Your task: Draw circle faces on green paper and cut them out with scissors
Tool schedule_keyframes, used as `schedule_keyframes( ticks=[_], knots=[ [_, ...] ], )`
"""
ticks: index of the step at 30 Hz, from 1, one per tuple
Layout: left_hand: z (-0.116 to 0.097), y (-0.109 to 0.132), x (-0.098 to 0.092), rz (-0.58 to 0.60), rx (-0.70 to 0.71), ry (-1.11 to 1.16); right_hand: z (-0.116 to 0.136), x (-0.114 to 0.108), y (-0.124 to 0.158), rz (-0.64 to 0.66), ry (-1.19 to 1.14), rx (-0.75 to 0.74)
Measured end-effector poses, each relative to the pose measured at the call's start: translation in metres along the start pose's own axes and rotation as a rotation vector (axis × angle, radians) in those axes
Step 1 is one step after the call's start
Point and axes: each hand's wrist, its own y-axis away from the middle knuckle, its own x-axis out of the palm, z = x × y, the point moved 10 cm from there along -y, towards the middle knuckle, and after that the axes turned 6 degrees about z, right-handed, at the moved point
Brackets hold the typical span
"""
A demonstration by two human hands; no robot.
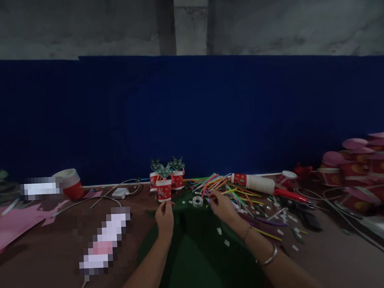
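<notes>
Green sheet (197, 254): under tape roll (197, 201).
Left hand (165, 215): left of it, grip unclear.
Right hand (222, 204): right of it, grip unclear.

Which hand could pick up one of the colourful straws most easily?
Probably the right hand: its fingertips sit at the edge of the straw pile. The left hand is over by the red cup, with the tape roll between it and the straws.

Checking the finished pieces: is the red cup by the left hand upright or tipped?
Upright: the red cup stands on its base, green topper pointing up, just beyond the left hand.
</notes>
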Motion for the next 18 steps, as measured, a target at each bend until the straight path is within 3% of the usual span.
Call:
schedule_keyframes(
  ticks=[10,14,18],
  knots=[
    [0.008,-0.009,0.012,0.088,0.076,-0.014,-0.079,-0.092,-0.026,-0.160,0.447,0.193],
    [0.008,-0.007,0.011,0.091,0.071,-0.024,-0.102,-0.105,-0.040,-0.122,0.594,0.254],
    [0.005,-0.005,0.010,0.085,0.081,-0.051,-0.116,-0.102,-0.046,-0.051,0.701,0.276]
  ],
)
